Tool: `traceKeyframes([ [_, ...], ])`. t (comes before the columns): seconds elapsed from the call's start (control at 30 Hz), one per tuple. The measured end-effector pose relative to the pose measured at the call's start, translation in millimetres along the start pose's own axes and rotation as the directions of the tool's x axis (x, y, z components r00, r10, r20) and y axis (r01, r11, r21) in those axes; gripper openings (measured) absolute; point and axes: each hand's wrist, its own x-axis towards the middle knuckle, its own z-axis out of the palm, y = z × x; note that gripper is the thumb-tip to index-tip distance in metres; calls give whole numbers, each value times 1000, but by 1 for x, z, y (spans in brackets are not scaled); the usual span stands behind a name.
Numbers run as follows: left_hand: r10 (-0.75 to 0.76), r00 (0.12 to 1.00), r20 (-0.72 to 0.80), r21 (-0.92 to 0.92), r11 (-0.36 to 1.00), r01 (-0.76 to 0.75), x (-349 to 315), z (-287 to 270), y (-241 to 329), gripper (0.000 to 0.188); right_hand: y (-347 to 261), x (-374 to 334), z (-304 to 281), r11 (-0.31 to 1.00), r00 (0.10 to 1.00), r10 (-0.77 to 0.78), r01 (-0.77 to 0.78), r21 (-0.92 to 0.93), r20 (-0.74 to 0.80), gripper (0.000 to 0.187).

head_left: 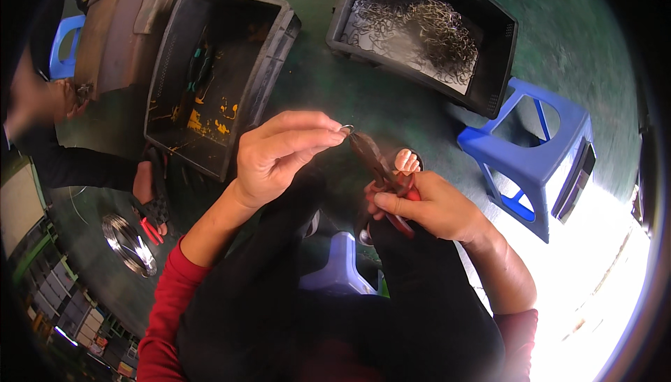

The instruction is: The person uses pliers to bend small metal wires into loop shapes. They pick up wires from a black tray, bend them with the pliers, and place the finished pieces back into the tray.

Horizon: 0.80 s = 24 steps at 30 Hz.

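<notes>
Between the thumb and fingers of my left hand point(283, 148) is pinched a small bent wire hook point(347, 128). My right hand point(433, 207) grips red-handled pliers point(374, 162), and their dark jaws point up and left to the hook. The jaw tips meet the wire close to my left fingertips; whether they clamp it is too small to tell. Both hands are held above my knees, over the green floor. Beyond them at the upper right, a black crate point(419, 29) contains a tangled heap of similar bent wire hooks point(433, 22) on a white sheet.
A second black crate point(276, 53), yellow-stained inside, stands at the upper left. To the right is a blue plastic stool point(566, 113). A wire coil point(129, 246) and red-handled pliers point(150, 230) lie at left on the floor. Another person's hand point(66, 99) shows at the far left.
</notes>
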Motion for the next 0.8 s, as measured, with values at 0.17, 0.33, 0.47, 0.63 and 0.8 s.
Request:
traceKeyframes([
  [0.17, 27, 1000, 10, -14, 1000, -27, 0, -1, -1, 20, 2, 1, 3, 999, 998, -46, 47, 24, -34, 40],
  [0.33, 49, 997, 61, 15, 999, -50, 3, 0, 4, 20, -3, -2, 1, 999, 998, 25, -27, -30, -64, 43],
  [0.47, -388, 921, -27, -433, 835, 340, 3, 6, 13, 21, -5, -3, 2, 967, 962, 14, -83, -241, -274, 38],
  [0.63, -642, 721, 259, -288, 661, 693, 12, -1, 15, 42, -3, -1, 4, 913, 909, -86, -92, -398, -408, 33],
  [0.8, -678, 602, 422, -289, 529, 798, 14, 6, 17, 44, -6, -3, 5, 907, 886, -106, -100, -410, -451, 35],
])
